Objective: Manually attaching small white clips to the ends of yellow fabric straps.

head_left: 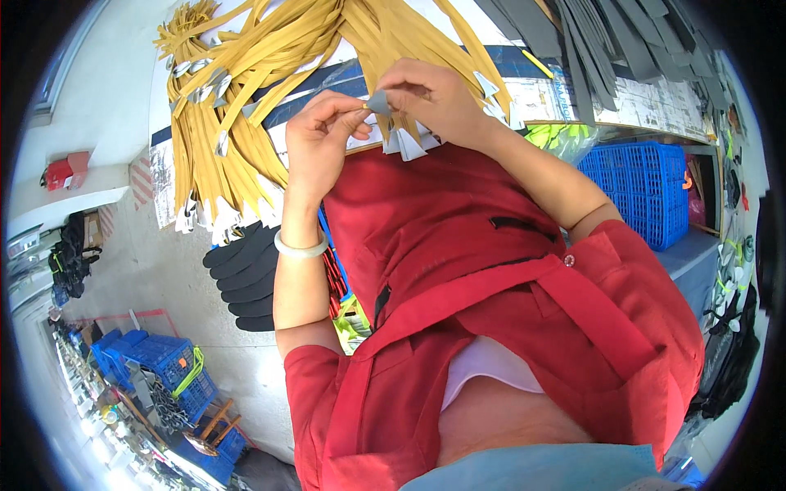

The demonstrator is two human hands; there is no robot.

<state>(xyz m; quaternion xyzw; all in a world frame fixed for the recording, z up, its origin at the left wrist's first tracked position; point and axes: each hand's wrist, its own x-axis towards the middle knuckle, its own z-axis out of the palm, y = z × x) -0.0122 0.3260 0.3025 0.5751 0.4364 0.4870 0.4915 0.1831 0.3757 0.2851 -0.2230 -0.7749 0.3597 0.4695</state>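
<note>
At the table's near edge, my left hand [323, 131] is closed in a pinch at the left tip of a small grey piece of material [378, 103]. The thumb and fingers of my right hand [434, 94] close on the same piece from the right. A bit of yellow shows by my left fingertips, too small to name. Just beyond and below my hands lies a bundle of mustard-yellow straps [381, 45], with grey-white tabs [404, 144] at their near ends. More yellow straps [196, 147] hang over the table edge on the left, with similar tabs.
Dark grey strips [585, 49] lie at the table's far right, near a yellow stick-like item [537, 64]. A blue crate [639, 188] stands at right beside a clear bag with bright green items [565, 139]. Black pads [246, 274] and more blue crates [164, 368] are at left.
</note>
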